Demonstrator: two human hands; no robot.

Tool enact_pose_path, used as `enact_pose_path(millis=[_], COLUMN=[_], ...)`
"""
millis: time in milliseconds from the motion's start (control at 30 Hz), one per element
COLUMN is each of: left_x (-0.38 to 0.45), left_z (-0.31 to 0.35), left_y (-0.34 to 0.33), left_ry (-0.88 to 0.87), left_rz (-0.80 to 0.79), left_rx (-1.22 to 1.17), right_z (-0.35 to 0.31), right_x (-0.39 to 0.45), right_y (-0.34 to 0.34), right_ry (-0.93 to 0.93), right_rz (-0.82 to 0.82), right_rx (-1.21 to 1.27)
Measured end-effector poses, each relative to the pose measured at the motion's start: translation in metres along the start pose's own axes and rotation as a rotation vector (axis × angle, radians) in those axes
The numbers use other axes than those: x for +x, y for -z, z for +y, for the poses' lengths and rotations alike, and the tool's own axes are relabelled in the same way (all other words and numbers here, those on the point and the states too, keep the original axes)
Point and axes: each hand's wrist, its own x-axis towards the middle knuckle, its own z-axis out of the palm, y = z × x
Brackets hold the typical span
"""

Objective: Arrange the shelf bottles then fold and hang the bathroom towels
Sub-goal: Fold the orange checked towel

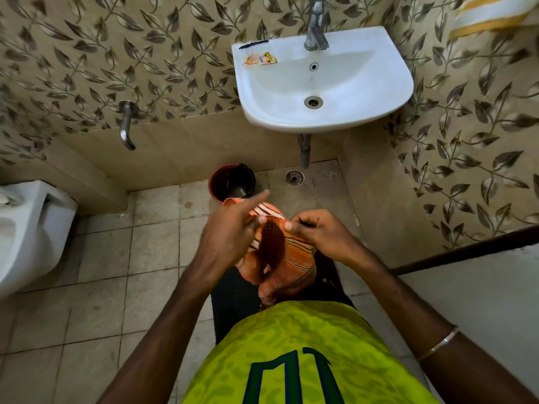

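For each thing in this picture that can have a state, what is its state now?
orange striped towel: bunched, held up in both hands
left hand: pinches the towel, forefinger straight
right hand: pinches the towel's top edge
sink: no water, drain unplugged
sink tap: no water running
wall tap: no water running
yellow striped towel: hanging

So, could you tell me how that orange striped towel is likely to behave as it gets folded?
Probably floppy: the orange striped towel sags in loose folds below the left hand and right hand that pinch its top edge. It looks thin and light, so likely easy to lift, though its folds may slip open.
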Motion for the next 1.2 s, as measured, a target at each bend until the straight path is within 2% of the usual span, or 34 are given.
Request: enact_pose_path(millis=[100,167,333,467,667,800,900,1033,1200], left_x=[0.002,0.003,0.003,0.001,0.001,0.006,0.01,0.009,0.006], left_z=[0.007,0.01,0.009,0.009,0.0,-0.01,-0.015,-0.011,0.002], left_y=[-0.006,-0.008,-0.005,0.003,0.022,0.022,0.014,0.003,-0.006], left_ry=[-0.061,-0.082,-0.021,-0.037,0.044,0.104,0.159,0.128,-0.01], left_rz=[-0.176,-0.218,-0.118,-0.105,-0.05,0.005,0.032,-0.015,-0.211], left_rx=[-0.072,-0.082,-0.086,-0.038,-0.088,-0.095,0.013,0.101,-0.019], right_z=[-0.009,-0.013,-0.012,-0.001,0.024,0.028,0.024,0.017,0.002], right_x=[0.001,0.001,0.002,0.0,-0.005,-0.006,-0.002,-0.001,0.001], right_y=[-0.002,-0.001,0.001,0.007,0.02,0.019,0.011,0.001,-0.007], right_ry=[0.044,0.074,0.07,-0.002,-0.081,-0.077,-0.067,-0.039,0.018], right_rz=[-0.044,-0.064,-0.09,-0.124,-0.171,-0.068,0.02,0.011,-0.008], right_rx=[-0.039,-0.054,-0.075,-0.049,-0.037,-0.04,-0.051,-0.113,-0.119])
